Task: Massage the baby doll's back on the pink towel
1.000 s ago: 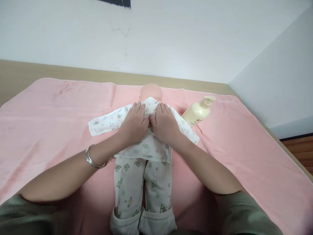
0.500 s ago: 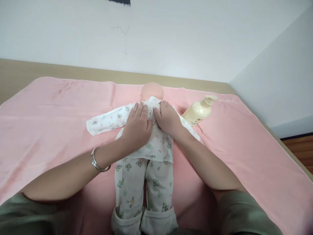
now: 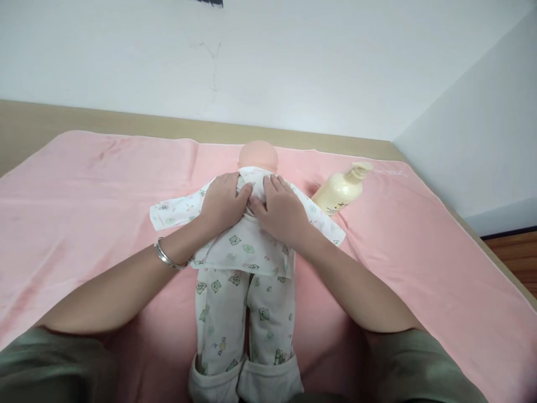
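Observation:
A baby doll lies stretched out, its smooth round head pointing away from me; no face shows. It wears a white pyjama top and matching trousers printed with little bears, the leg ends turned up. My left hand, a silver bangle on its wrist, rests open on the left of the upper torso. Beside it, my right hand lies open on the right of the torso, fingers toward the neck. The thumbs point at each other over wrinkled cloth. Neither hand grips anything visibly.
A pink sheet with creases covers the pale wooden surface under the doll. Right of the doll, a cream pump bottle leans over near the sleeve. A white wall rises behind.
My left hand has slid left toward the doll's shoulder, and my right hand has shifted slightly down. The top's fabric has moved a little left with them. The bottle stays put.

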### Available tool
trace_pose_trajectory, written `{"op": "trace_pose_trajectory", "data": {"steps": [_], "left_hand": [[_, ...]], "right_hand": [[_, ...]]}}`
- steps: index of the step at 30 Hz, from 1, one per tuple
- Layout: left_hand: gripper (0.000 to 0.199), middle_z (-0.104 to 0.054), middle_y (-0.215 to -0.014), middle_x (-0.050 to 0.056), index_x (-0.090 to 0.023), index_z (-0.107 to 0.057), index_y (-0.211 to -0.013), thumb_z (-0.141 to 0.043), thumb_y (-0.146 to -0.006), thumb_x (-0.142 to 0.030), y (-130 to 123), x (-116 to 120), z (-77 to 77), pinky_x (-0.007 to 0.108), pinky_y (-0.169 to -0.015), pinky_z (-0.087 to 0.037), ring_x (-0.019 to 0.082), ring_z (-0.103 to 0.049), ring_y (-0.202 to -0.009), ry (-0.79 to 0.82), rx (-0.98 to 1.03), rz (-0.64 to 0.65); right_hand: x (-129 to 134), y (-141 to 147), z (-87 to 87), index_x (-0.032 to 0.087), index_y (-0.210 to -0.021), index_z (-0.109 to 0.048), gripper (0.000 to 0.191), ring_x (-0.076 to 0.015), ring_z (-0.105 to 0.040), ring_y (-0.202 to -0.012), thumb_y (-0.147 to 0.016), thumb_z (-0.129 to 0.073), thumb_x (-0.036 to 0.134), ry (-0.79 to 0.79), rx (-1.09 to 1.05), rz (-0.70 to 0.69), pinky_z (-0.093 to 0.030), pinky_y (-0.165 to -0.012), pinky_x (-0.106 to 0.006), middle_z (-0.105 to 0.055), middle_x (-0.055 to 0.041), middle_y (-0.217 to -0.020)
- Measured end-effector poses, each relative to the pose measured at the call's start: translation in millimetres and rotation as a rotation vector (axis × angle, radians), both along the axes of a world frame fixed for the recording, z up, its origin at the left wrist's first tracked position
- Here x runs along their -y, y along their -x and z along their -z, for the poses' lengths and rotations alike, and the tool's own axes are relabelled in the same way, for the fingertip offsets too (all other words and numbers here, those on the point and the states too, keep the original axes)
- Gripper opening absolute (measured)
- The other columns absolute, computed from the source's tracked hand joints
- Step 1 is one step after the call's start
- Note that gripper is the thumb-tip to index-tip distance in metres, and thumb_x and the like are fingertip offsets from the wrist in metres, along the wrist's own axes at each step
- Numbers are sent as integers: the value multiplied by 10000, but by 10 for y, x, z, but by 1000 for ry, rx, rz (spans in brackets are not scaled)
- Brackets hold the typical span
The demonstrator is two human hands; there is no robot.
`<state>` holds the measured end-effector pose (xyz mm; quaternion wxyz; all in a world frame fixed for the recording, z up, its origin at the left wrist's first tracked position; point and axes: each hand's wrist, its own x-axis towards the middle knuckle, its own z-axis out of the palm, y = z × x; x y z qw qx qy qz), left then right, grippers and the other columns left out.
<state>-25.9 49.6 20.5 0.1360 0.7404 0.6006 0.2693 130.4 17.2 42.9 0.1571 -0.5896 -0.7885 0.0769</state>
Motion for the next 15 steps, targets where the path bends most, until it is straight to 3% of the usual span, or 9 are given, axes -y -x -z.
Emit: {"op": "trace_pose_trajectory", "data": {"steps": [3, 5, 10, 15], "left_hand": [[432, -715, -1099, 178, -165, -635, -1084, -277, -1023, -400, -27, 31, 5, 501, -988, -501, 338, -633, -1090, -28, -85, -26], [427, -715, -1075, 173, -166, -634, -1068, -275, -1026, -393, -35, 41, -1, 493, -963, -504, 334, -636, -1061, -37, -124, -29], [418, -709, -998, 163, -183, -619, -988, -259, -1030, -391, -33, 53, -26, 486, -894, -504, 329, -637, -990, -34, -172, -38], [423, -703, -1027, 183, -158, -630, -1035, -266, -1023, -373, -33, 87, -61, 521, -915, -505, 354, -632, -1009, -20, -186, -34]], "right_hand": [[-191, -74, 59, 78, -1260, -634, 531, -364, -624, -1236, -1052, -439, 526, -15, -82, 80, -491, -1095, -499, -704, -201, -1290], [-246, -89, 84, 115, -1169, -639, 509, -351, -649, -1096, -1043, -448, 570, -15, -76, 110, -517, -993, -481, -727, -171, -1151], [-207, -47, 94, 124, -1161, -618, 472, -345, -633, -1069, -1044, -470, 556, -42, -6, 134, -491, -978, -470, -701, -164, -1110], [-198, -48, 84, 117, -1178, -616, 478, -347, -628, -1095, -1050, -471, 554, -43, -5, 123, -483, -1000, -469, -698, -171, -1131]]}}
